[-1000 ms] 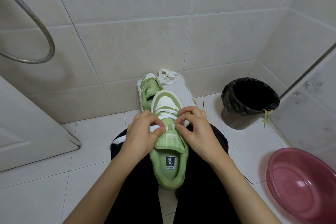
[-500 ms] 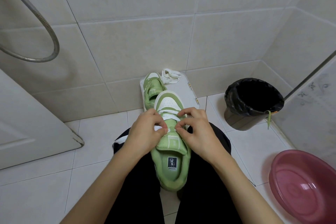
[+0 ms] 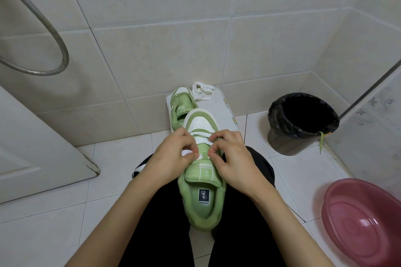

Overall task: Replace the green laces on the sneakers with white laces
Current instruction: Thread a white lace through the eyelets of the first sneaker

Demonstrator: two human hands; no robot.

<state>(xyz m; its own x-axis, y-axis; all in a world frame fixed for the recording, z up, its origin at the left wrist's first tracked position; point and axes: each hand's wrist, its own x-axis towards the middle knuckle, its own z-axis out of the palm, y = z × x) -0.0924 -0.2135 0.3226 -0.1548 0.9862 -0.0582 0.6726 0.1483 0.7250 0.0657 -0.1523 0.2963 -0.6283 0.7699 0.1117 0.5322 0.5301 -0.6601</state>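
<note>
Behind everything, a tiled wall [image 3: 195,28] meets a pale tiled floor [image 3: 54,234], with a white door [image 3: 32,147] leaning in from the left and a metal hose [image 3: 54,34] looping down in front of the wall above it. Black-trousered legs [image 3: 156,223] fill the lower middle of the view. A pink basin [image 3: 325,208] sits on the floor at the lower right, and a bin [image 3: 280,141] lined with a black bag stands further back, near the right wall. A white board [image 3: 219,112] lies against the foot of the wall, straight ahead.

One green sneaker [image 3: 202,197] rests between the legs, its heel nearest the camera and its white toe pointing towards the board. The second sneaker [image 3: 182,106] stands on the board's left part, partly hidden by the first one's toe.

The left hand [image 3: 171,158] is at the sneaker's left eyelets, thumb and forefinger pinching the free end of the lace [image 3: 202,140]. The right hand [image 3: 236,162] is curled on the right eyelet edge and grips the sneaker there, its thumb tip touching a lace crossing. That white lace runs in a few rows across the tongue just behind the toe.

A spare lace [image 3: 202,91], white and bunched, lies on the board beside the second sneaker. A green lace [image 3: 320,141] hangs over the bin's rim.
</note>
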